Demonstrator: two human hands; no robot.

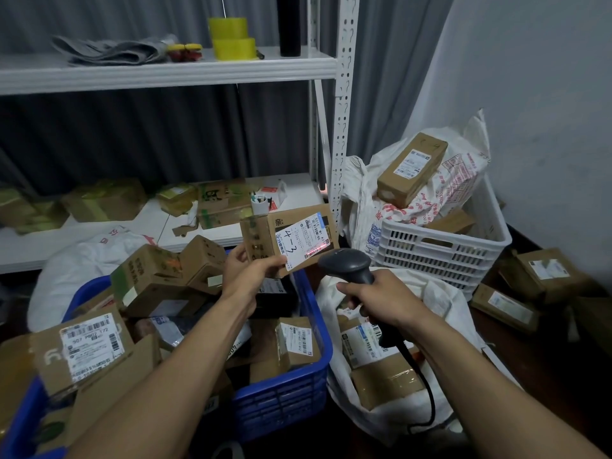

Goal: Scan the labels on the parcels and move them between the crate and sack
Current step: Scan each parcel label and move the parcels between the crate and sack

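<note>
My left hand [246,271] holds a small cardboard parcel [261,235] up above the blue crate [298,389], its white label [306,241] marked "4-3" turned toward me. My right hand [374,298] grips a dark barcode scanner [347,265] just below and right of the parcel. A red scan line lies across the label's lower barcode. The blue crate is heaped with several cardboard parcels. To its right an open white sack [440,299] holds a few labelled boxes.
A white crate [440,250] at the right holds a sack and a long box [410,168]. Loose parcels [543,273] lie on the dark floor by the wall. A white metal shelf [165,71] carries yellow tape rolls; its lower board has more boxes.
</note>
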